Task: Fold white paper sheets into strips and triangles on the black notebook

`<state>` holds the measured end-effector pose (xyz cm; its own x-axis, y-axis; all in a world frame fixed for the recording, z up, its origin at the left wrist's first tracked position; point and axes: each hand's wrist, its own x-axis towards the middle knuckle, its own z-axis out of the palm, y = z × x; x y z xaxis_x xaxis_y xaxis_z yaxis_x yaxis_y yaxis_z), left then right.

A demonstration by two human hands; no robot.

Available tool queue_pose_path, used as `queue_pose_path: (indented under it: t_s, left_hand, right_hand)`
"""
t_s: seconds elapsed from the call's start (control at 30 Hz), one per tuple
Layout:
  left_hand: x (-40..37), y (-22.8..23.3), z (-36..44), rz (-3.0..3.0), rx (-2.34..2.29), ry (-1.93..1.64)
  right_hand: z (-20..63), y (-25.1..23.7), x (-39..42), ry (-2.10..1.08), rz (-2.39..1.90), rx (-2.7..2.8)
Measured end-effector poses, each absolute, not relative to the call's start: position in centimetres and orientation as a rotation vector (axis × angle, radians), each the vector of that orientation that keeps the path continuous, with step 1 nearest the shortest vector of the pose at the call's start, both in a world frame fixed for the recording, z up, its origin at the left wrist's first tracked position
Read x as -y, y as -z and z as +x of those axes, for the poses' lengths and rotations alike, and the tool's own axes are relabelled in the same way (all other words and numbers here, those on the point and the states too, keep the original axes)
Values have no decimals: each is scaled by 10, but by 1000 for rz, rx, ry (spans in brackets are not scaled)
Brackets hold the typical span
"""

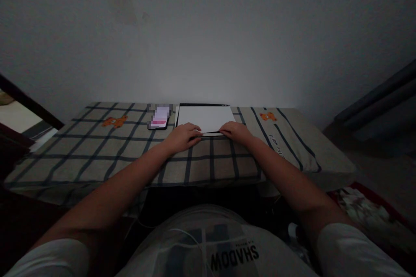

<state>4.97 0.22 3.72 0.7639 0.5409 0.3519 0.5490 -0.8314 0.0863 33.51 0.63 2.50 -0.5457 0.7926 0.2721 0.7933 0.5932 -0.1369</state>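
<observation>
A white sheet of paper (205, 117) lies on a dark flat board or tablet at the far middle of a table covered with a checked cloth (97, 147). My left hand (182, 136) rests on the near left corner of the sheet, fingers curled onto its edge. My right hand (236, 132) rests on the near right corner in the same way. Both hands touch the front edge of the paper; whether they pinch it I cannot tell.
A phone (159, 117) lies just left of the paper. Orange bear prints (114, 121) mark the cloth. A plain wall stands right behind the table. A dark wooden frame (29, 104) is at left, a patterned fabric (364, 207) at lower right.
</observation>
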Motion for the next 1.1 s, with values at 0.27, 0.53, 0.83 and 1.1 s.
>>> queue_pose_path:
  t_s: [0.27, 0.53, 0.83, 1.1]
  left_hand:
    - [-44, -39, 68, -2933, 1017, 456]
    - [-40, -23, 62, -2972, 1184, 640]
    - [-39, -22, 62, -2913, 1165, 627]
    - [-38, -28, 62, -2869, 1244, 508]
  right_hand:
    - [333, -22, -23, -38, -1191, 2554]
    - [341, -10, -26, -198, -1015, 2460]
    - [337, -22, -26, -138, -1106, 2543]
    - [330, -42, -46, -225, -1191, 2670]
